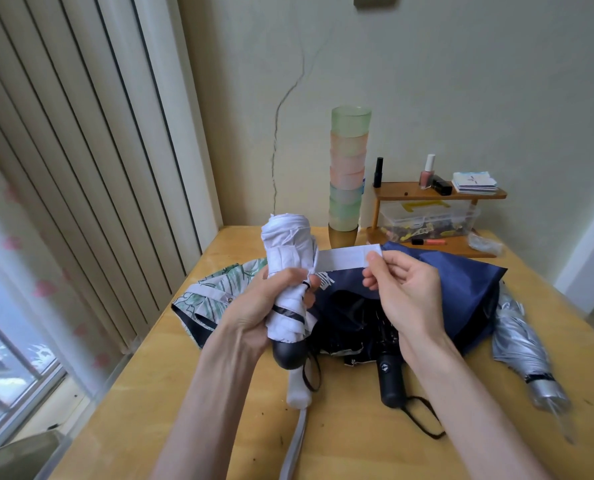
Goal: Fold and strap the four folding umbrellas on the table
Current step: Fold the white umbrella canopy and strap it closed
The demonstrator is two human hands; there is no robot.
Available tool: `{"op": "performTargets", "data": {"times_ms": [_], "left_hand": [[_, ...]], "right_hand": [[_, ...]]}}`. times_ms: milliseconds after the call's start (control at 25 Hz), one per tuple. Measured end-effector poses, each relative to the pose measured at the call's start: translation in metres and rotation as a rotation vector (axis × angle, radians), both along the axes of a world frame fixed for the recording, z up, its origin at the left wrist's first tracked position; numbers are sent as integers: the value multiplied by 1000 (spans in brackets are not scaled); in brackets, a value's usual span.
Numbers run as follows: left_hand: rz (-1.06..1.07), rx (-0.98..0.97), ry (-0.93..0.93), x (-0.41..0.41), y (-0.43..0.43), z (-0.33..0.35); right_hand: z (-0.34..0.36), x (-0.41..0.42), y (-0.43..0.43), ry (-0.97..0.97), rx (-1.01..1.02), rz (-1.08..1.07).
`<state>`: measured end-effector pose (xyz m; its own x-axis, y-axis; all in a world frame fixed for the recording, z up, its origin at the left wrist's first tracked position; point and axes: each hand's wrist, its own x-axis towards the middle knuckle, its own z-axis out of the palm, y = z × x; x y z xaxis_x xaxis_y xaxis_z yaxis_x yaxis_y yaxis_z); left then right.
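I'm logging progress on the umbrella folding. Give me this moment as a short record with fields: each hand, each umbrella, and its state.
left hand: grips the rolled white umbrella, held above the table
right hand: pinches the white strap, pulled out sideways, not yet wrapped
navy umbrella: loose on the table, unstrapped
leaf-print umbrella: loose, at the left behind the white one
silver umbrella: gathered, at the right, dark band round it

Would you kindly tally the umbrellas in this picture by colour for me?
white umbrella: 1
navy umbrella: 1
leaf-print umbrella: 1
silver umbrella: 1
Total: 4
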<state>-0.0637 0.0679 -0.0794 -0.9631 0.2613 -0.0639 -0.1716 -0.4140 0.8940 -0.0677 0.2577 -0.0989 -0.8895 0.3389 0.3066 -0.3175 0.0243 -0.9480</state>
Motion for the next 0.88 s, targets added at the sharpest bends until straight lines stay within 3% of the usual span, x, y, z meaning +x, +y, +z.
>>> {"op": "performTargets", "data": {"times_ms": [120,240,400,520,720,880], "left_hand": [[124,-136,119,-5,-5,-4],[236,-279,202,-7,-4,-4],[280,-448,287,-2,7,2],[210,-524,305,-1,8,4],[-111,-448,269,3,-10,2],[-113,-450,290,3,-10,-1]], "right_hand": [[10,8,-9,78,25,48],[16,16,-21,264,225,177],[10,18,-33,249,257,272],[4,15,-35,191,214,292],[0,10,-29,138,183,269],[0,8,-27,92,135,270]]}}
